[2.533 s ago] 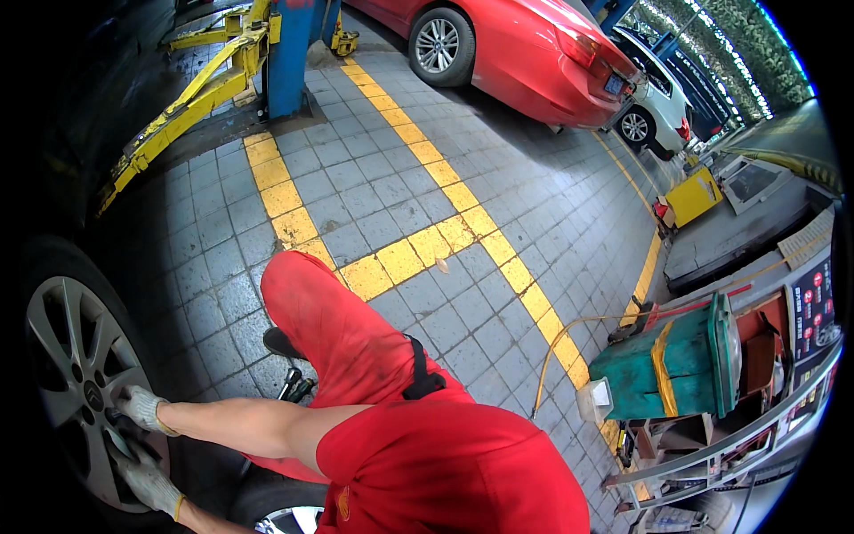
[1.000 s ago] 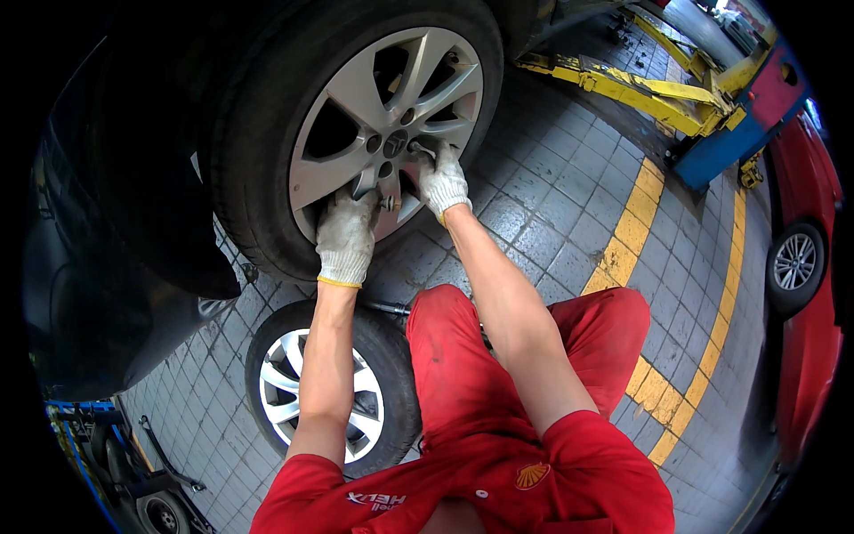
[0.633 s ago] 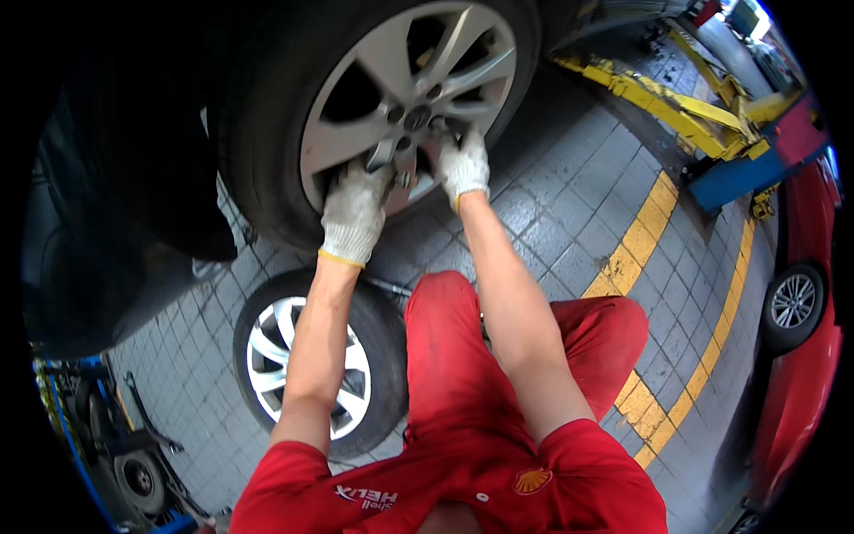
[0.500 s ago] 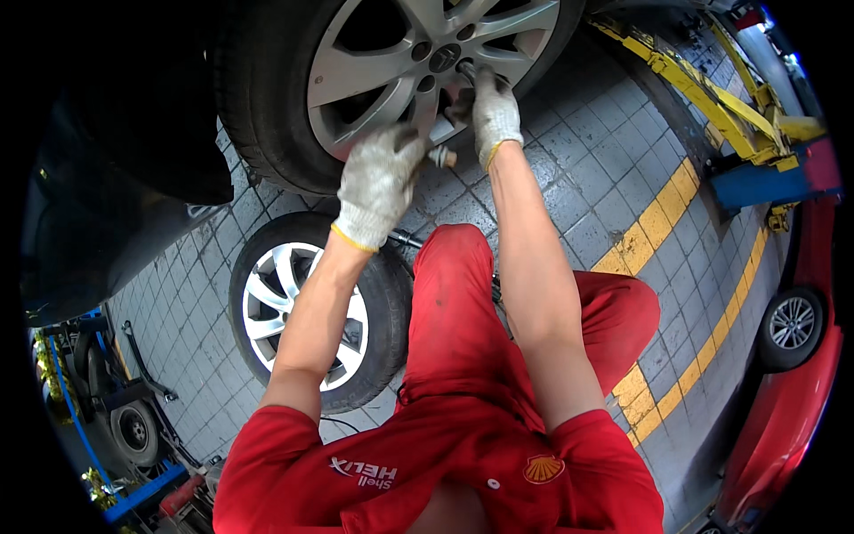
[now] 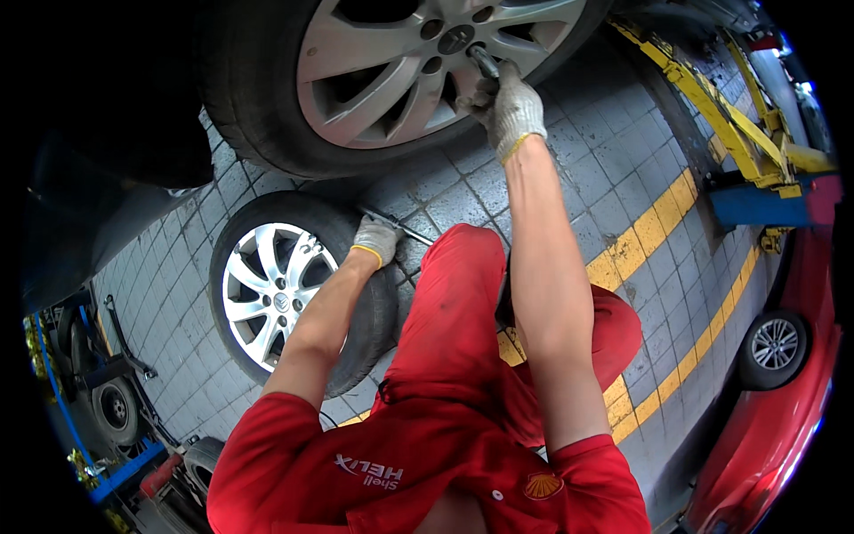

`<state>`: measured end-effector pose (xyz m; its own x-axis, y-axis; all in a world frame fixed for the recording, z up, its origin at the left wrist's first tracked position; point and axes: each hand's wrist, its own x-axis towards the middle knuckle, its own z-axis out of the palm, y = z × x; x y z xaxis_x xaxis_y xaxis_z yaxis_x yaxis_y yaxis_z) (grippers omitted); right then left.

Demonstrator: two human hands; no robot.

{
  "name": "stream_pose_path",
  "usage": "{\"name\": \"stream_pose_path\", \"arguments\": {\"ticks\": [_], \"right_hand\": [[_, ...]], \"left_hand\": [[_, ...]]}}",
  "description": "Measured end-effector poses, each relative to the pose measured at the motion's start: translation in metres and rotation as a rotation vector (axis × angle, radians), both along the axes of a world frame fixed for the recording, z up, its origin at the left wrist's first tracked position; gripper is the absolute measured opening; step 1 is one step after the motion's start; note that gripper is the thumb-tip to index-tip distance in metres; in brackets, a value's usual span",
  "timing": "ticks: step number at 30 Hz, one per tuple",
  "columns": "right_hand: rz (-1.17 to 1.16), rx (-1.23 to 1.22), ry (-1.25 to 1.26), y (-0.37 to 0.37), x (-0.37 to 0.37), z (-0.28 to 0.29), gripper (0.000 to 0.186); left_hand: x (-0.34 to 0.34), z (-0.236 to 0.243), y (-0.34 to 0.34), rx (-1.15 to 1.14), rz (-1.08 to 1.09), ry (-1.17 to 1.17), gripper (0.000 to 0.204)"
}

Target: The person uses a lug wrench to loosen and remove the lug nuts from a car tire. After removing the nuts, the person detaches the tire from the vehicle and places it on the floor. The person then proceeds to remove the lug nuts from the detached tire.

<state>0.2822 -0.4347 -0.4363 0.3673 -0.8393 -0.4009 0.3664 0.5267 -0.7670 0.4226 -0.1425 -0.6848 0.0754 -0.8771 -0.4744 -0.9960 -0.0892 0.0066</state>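
A silver alloy wheel (image 5: 391,80) with a dark tyre is on the vehicle at the top. My right hand (image 5: 518,111), in a whitish knit glove, closes around a metal socket (image 5: 483,60) that points into a lug hole beside the centre cap. My left hand (image 5: 377,242), gloved too, is down by the loose wheel's tyre. Its fingers are closed on a long metal bar (image 5: 411,232) lying low near my knee; the bar's ends are partly hidden. On the spokes of the loose wheel (image 5: 242,310) rest several small metal lug bolts (image 5: 311,245).
Grey tiles (image 5: 454,209) cover the floor, with yellow painted lines (image 5: 654,222) to the right. A yellow and blue lift arm (image 5: 765,187) stands at the right, and a red car (image 5: 756,427) beyond it. Workshop gear and another wheel (image 5: 116,405) are at the left.
My left hand has dropped from beside the mounted wheel, where a bolt showed at its fingers, to the metal bar. Bolts now lie on the loose wheel. My right hand stays at the lug hole.
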Motion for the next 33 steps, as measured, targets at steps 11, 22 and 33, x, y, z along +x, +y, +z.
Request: {"name": "stream_pose_path", "arguments": {"ticks": [11, 22, 33], "right_hand": [[-0.077, 0.077, -0.038, 0.000, 0.026, -0.004, 0.050], [-0.158, -0.241, 0.198, 0.022, 0.043, 0.009, 0.045], [-0.187, -0.478, 0.584, 0.027, 0.022, 0.006, 0.051]], "left_hand": [[-0.008, 0.013, 0.027, -0.637, 0.235, 0.069, 0.030], [0.011, 0.013, 0.042, -0.738, 0.294, 0.002, 0.027], [-0.001, 0.011, 0.037, -0.668, 0.282, 0.024, 0.028]]}}
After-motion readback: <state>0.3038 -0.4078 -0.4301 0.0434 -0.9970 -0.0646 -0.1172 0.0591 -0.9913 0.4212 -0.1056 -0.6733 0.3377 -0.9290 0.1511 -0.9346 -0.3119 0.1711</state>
